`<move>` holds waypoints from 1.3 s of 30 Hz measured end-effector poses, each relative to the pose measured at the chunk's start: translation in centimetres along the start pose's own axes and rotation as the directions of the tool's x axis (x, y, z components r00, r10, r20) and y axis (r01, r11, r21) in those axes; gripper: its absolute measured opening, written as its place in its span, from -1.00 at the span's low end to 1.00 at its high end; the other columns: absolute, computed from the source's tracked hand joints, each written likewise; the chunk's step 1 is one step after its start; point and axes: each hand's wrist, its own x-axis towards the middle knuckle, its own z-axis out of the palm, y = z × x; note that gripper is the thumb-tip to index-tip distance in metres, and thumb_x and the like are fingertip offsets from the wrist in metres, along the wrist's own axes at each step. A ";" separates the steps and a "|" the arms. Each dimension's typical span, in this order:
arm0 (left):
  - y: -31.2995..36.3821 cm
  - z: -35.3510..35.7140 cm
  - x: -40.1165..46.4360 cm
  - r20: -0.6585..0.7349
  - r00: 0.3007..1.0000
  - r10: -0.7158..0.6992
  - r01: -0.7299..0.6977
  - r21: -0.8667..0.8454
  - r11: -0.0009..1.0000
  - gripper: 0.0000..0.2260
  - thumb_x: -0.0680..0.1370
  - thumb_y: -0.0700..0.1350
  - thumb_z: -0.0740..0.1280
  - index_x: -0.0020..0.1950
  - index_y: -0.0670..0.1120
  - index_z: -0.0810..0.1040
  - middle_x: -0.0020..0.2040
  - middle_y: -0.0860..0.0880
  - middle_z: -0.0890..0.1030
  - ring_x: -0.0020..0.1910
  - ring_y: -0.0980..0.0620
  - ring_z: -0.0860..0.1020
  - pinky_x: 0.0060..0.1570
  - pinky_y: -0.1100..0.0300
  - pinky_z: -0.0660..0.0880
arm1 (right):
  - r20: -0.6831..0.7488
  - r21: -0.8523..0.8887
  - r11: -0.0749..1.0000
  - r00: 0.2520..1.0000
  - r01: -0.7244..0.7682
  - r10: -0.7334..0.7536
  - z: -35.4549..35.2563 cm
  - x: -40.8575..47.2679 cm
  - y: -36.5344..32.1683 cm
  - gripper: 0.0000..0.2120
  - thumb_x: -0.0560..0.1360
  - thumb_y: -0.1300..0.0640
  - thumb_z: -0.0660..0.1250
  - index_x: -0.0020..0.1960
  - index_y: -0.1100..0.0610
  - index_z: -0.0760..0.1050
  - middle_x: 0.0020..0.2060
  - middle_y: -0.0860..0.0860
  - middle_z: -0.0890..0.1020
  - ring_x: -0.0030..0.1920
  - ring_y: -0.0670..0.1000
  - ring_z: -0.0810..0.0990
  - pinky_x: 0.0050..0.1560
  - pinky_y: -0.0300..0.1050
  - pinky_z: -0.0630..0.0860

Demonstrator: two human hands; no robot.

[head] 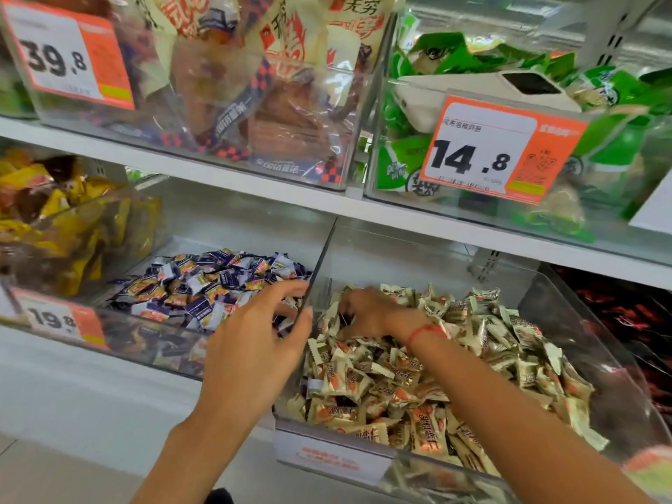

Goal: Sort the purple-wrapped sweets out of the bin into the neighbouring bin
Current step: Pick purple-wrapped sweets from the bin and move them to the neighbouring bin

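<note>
Left hand (254, 343) nearest, fingers spread, empty, over clear divider wall (320, 263). Right hand (371, 312) just right of wall, fingers curled into cream-wrapped sweets (418, 387); grip unclear. Purple-wrapped sweets (203, 285) left of wall, w/ left hand nearer.

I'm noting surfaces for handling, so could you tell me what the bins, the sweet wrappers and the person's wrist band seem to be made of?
Cream-sweet bin: clear, glossy rigid plastic, probably acrylic; the sweets show through its walls, which catch reflections.
Purple-wrapped sweets: thin printed film, likely plastic, creased and slightly shiny.
Cream-wrapped sweets: similar film with serrated ends.
Wrist band: thin, matte red, seemingly cord or thread.
</note>
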 end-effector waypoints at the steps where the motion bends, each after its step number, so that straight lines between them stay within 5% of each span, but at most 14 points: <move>1: 0.0 -0.1 0.0 0.008 1.000 -0.011 0.011 -0.009 1.000 -0.75 0.51 0.10 0.29 0.19 0.28 0.47 -0.10 0.27 0.59 -0.34 0.27 0.53 -0.31 0.31 0.44 | 0.043 0.016 1.000 0.999 -0.011 0.010 -0.1 0.0 0.1 -0.55 0.45 0.02 0.45 0.28 0.11 0.44 0.23 0.05 0.53 0.22 0.09 0.50 0.24 -0.03 0.47; 4: -0.4 -0.1 0.1 0.038 0.998 -0.049 0.053 -0.091 0.994 -0.79 0.50 0.11 0.31 0.13 0.28 0.49 -0.12 0.25 0.60 -0.32 0.28 0.55 -0.26 0.22 0.51 | 0.060 0.065 0.998 0.998 0.005 -0.009 -0.1 -0.3 0.6 -0.60 0.42 0.05 0.49 0.21 0.06 0.49 0.17 -0.02 0.55 0.20 0.03 0.52 0.21 -0.08 0.46; 8: -0.7 0.7 0.0 0.085 0.988 -0.128 0.150 -0.346 0.926 -0.79 0.51 0.02 0.34 0.13 0.19 0.54 -0.03 0.29 0.58 -0.05 0.39 0.52 -0.04 0.12 0.57 | -0.060 0.227 0.973 0.998 0.049 -0.037 0.2 -2.0 1.4 -0.68 0.37 0.10 0.53 0.09 0.00 0.57 0.05 -0.13 0.59 0.08 -0.10 0.54 0.18 -0.17 0.46; 13: -0.8 1.3 -0.1 0.055 0.990 -0.128 0.140 -0.384 0.913 -0.81 0.51 0.02 0.34 0.12 0.18 0.53 -0.05 0.29 0.58 -0.06 0.37 0.53 -0.03 0.04 0.57 | -0.280 0.359 0.917 0.957 0.173 -0.071 -0.2 -4.7 2.0 -0.75 0.41 0.22 0.48 0.05 -0.01 0.63 0.03 -0.12 0.66 0.01 -0.13 0.61 0.11 -0.30 0.52; 17: -0.8 1.2 -0.2 0.046 0.992 -0.115 0.124 -0.349 0.929 -0.77 0.50 0.07 0.31 0.15 0.18 0.53 -0.04 0.23 0.60 -0.11 0.32 0.55 -0.04 0.05 0.57 | -0.538 0.388 0.899 0.842 0.204 0.041 -0.5 -7.1 1.4 -0.79 0.44 0.30 0.44 -0.02 0.03 0.68 -0.04 -0.06 0.70 -0.15 -0.14 0.67 -0.03 -0.28 0.59; 20: -0.5 1.0 -0.5 -0.012 1.000 -0.011 0.008 -0.234 0.972 -0.67 0.55 0.22 0.17 0.27 0.19 0.48 0.20 0.21 0.53 0.08 0.25 0.53 0.10 0.14 0.51 | -0.512 0.633 0.734 0.844 0.246 0.159 -1.7 -9.4 -0.3 -0.78 0.41 0.24 0.48 0.02 0.01 0.66 -0.07 -0.09 0.69 -0.13 -0.15 0.67 -0.14 -0.37 0.57; 23: 0.0 0.9 -0.6 -0.019 0.995 0.093 -0.095 -0.227 0.969 -0.51 0.52 0.32 0.06 0.38 0.17 0.39 0.32 0.25 0.42 0.33 0.29 0.33 0.26 0.29 0.28 | -0.362 0.864 0.422 0.922 0.277 0.136 -2.8 -11.3 -2.8 -0.72 0.37 0.24 0.49 0.06 0.06 0.62 -0.12 -0.03 0.72 -0.12 -0.10 0.68 -0.18 -0.37 0.54; 26: 0.6 0.9 -0.7 -0.011 0.995 0.095 -0.092 -0.358 0.929 -0.56 0.52 0.31 0.15 0.31 0.16 0.46 0.22 0.24 0.51 0.24 0.28 0.43 0.17 0.32 0.38 | -0.312 0.939 0.164 0.949 0.303 0.033 -3.1 -12.2 -4.7 -0.70 0.29 0.20 0.49 0.01 0.16 0.60 -0.12 0.08 0.72 -0.10 -0.03 0.69 -0.10 -0.31 0.58; 28: 1.0 0.5 -0.9 -0.093 0.993 0.066 -0.102 -0.459 0.882 -0.75 0.54 0.17 0.28 0.16 0.13 0.55 0.05 0.23 0.60 0.09 0.24 0.53 0.03 0.41 0.42 | -0.306 0.948 0.083 0.952 0.307 -0.021 -3.1 -12.3 -5.3 -0.72 0.30 0.19 0.46 0.01 0.17 0.61 -0.11 0.09 0.72 -0.06 0.01 0.69 -0.03 -0.27 0.59; 30: 0.9 0.1 -1.0 -0.194 0.981 0.009 -0.109 -0.512 0.852 -0.85 0.52 0.03 0.32 0.07 0.10 0.57 -0.05 0.23 0.61 -0.02 0.24 0.57 -0.06 0.44 0.44 | -0.340 0.912 0.233 0.940 0.337 -0.031 -2.6 -11.7 -5.3 -0.80 0.39 0.19 0.45 0.02 0.13 0.63 -0.10 0.04 0.72 -0.06 -0.04 0.69 -0.04 -0.28 0.58; 32: 0.5 -0.1 -0.9 -0.243 0.968 -0.060 -0.086 -0.547 0.833 -0.87 0.53 -0.01 0.31 0.06 0.08 0.56 -0.09 0.22 0.61 -0.09 0.21 0.59 -0.12 0.42 0.46 | -0.330 0.702 0.638 0.938 0.317 -0.102 -1.5 -10.7 -4.2 -0.78 0.42 0.08 0.47 0.06 0.04 0.61 -0.02 -0.08 0.68 -0.02 -0.16 0.63 0.00 -0.28 0.55; 34: 0.3 -0.2 -0.9 -0.248 0.965 -0.088 -0.068 -0.555 0.829 -0.88 0.53 -0.02 0.31 0.06 0.07 0.55 -0.10 0.18 0.62 -0.11 0.20 0.60 -0.15 0.42 0.47 | -0.084 0.340 0.908 0.969 0.246 -0.231 0.5 -9.4 -3.0 -0.60 0.42 -0.09 0.45 0.22 -0.07 0.51 0.18 -0.17 0.54 0.14 -0.18 0.49 0.17 -0.19 0.46; 36: 0.2 -0.2 -1.0 -0.229 0.970 -0.076 -0.061 -0.536 0.842 -0.88 0.53 -0.02 0.30 0.05 0.08 0.55 -0.07 0.16 0.62 -0.10 0.19 0.60 -0.18 0.43 0.46 | 0.015 0.144 0.952 0.961 0.272 -0.277 2.0 -8.4 -2.4 -0.58 0.45 -0.13 0.40 0.27 -0.08 0.48 0.20 -0.13 0.49 0.20 -0.11 0.41 0.20 -0.11 0.40; 39: 0.4 0.0 -1.3 -0.205 0.977 -0.059 -0.057 -0.519 0.853 -0.88 0.52 0.01 0.30 0.04 0.10 0.55 -0.05 0.13 0.63 -0.13 0.15 0.61 -0.23 0.38 0.48 | -0.021 0.205 0.933 0.954 0.297 -0.299 1.5 -7.7 -2.1 -0.68 0.52 -0.07 0.34 0.22 0.02 0.54 0.08 -0.13 0.55 0.04 -0.15 0.48 0.03 -0.30 0.40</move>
